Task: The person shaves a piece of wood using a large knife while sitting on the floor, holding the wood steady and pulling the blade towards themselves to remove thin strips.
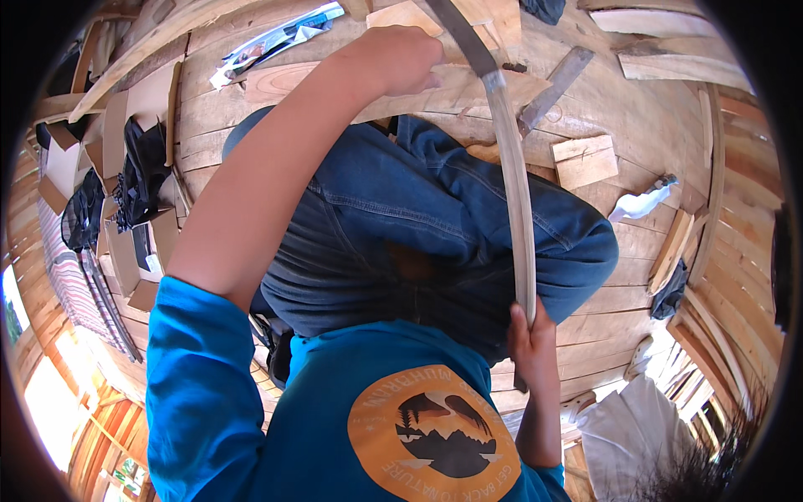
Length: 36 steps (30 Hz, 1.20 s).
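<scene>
My right hand (pixel 533 339) is wrapped round the lower part of a long-handled blade (pixel 512 167). Its slightly curved wooden handle rises past my right knee, and a dark metal blade runs from a pale collar out of the top of the view. Stretched far forward, my left hand (pixel 406 60) has its fingers curled closed above a wooden plank (pixel 460 92). What those fingers hold, if anything, is hidden. The plank lies crosswise in front of my folded legs and passes behind the long tool.
On the plank floor ahead lie a flat dark strip (pixel 556 88), a square wood block (pixel 584 161) and a plastic wrapper (pixel 280 40). A white plastic bag (pixel 642 202) lies to the right. Open cardboard boxes (pixel 134 251) and black bags (pixel 142 167) stand left.
</scene>
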{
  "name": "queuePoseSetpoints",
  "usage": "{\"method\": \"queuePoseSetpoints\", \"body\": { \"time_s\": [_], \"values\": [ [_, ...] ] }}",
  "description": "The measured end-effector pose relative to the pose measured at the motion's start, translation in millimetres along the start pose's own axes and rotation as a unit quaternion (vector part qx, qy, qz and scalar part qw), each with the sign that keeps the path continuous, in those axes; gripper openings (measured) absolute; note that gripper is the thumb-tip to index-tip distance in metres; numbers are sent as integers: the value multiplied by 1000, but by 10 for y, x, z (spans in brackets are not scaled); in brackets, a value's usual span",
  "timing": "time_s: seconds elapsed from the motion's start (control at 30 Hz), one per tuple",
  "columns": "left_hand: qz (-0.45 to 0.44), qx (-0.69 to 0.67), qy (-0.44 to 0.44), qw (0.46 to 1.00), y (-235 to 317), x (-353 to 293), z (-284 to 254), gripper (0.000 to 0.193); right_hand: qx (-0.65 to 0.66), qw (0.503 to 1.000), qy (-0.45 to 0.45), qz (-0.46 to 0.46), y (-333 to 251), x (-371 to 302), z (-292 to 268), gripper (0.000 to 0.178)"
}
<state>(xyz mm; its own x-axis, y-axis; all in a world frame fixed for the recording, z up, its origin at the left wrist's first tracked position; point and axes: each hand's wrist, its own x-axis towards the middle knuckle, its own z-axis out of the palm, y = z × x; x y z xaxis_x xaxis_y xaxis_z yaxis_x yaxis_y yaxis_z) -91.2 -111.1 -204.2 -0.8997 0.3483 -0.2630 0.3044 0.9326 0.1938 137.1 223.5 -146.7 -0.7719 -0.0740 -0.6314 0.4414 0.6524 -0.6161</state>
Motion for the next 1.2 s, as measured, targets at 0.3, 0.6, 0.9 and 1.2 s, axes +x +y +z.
{"method": "queuePoseSetpoints", "body": {
  "time_s": [0.3, 0.6, 0.9, 1.2],
  "values": [
    [4, 15, -6, 1000, 216, -120, -106, 31, -47, 998, 23, 21, -266, -210, -181, 20],
    [-27, -21, 4, 999, 39, -16, 11, 31, 62, 995, 68, 24, -339, -143, -147, 21],
    [-12, -35, -12, 999, -101, 72, 59, 35, 50, 990, 2, 132, 117, -929, -256, 17],
    [-6, -4, -28, 1000, 55, 18, -10, 31, 36, 998, -7, 54, 56, -351, -17, 18]
  ]
}}
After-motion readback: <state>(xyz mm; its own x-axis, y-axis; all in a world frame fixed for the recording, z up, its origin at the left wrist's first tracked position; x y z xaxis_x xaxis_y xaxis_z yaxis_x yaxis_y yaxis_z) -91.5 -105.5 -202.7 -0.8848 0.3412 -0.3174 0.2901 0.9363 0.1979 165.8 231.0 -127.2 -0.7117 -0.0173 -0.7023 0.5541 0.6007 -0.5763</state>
